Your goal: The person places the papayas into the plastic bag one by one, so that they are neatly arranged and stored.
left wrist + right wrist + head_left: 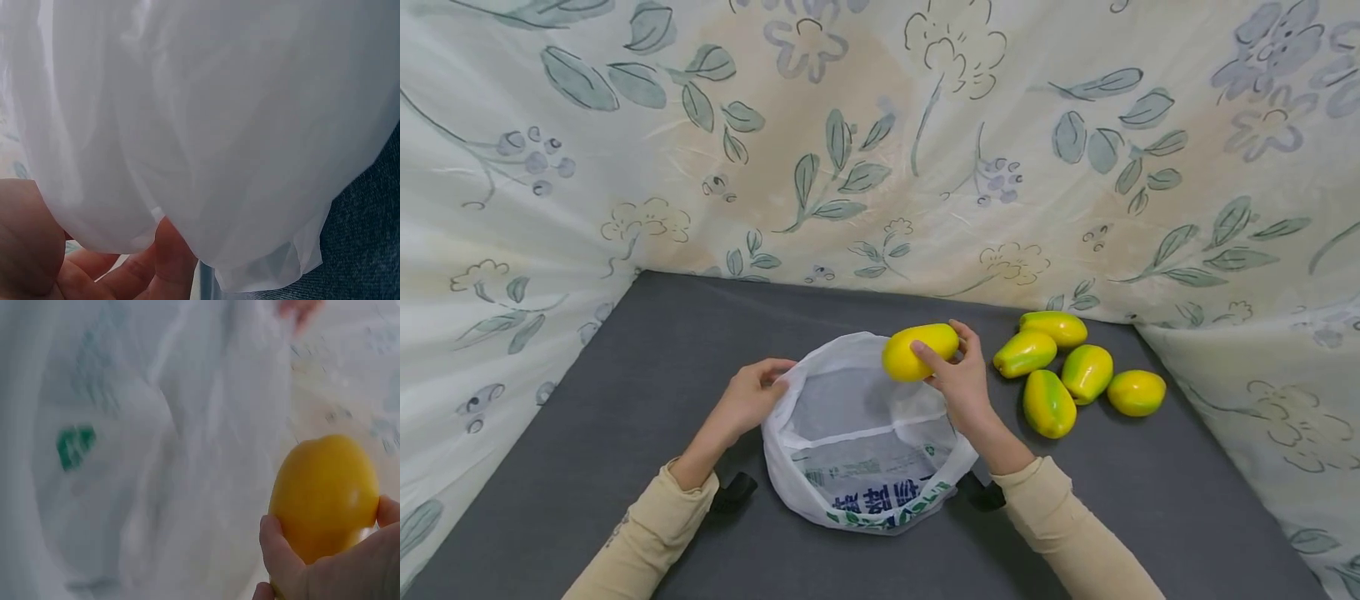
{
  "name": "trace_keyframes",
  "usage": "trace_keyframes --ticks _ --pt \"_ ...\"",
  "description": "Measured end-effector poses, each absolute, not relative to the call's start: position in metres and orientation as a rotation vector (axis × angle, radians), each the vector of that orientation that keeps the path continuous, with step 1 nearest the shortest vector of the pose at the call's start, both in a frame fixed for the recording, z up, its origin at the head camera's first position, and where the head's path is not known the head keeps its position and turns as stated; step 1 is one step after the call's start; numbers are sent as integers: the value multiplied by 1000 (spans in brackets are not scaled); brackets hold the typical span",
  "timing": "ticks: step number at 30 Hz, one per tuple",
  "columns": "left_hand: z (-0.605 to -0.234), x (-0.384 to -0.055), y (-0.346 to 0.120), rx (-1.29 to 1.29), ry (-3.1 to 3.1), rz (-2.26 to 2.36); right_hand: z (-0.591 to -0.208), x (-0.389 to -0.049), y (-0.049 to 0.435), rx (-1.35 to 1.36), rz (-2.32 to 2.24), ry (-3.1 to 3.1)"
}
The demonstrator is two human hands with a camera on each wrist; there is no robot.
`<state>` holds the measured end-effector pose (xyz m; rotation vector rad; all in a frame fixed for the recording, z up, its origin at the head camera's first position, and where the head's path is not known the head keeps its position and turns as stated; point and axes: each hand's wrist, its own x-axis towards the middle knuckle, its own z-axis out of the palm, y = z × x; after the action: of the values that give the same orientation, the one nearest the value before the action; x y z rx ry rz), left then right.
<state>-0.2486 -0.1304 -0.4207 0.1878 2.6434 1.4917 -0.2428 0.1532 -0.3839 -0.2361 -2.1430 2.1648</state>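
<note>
Beige sleeves (655, 521) below, left grip (748, 400) pinching white bag (784, 467), right grip (964, 383) holding yellow fruit (904, 357)

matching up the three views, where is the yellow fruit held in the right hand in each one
Head: held fruit, slightly right of and below centre.
Left wrist: not in the picture.
Right wrist: lower right, in the right hand.
Shared landmark: the white plastic bag, in all three.

Fruit (901, 358) seems above the bag (784, 483), five others (1086, 375) right.
</note>
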Motion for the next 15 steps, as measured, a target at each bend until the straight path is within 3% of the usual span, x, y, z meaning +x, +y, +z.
trace_keyframes --ticks 15 --pt "-424 -247 -128 243 2671 1493 -404 -239 112 -206 2212 -2228"
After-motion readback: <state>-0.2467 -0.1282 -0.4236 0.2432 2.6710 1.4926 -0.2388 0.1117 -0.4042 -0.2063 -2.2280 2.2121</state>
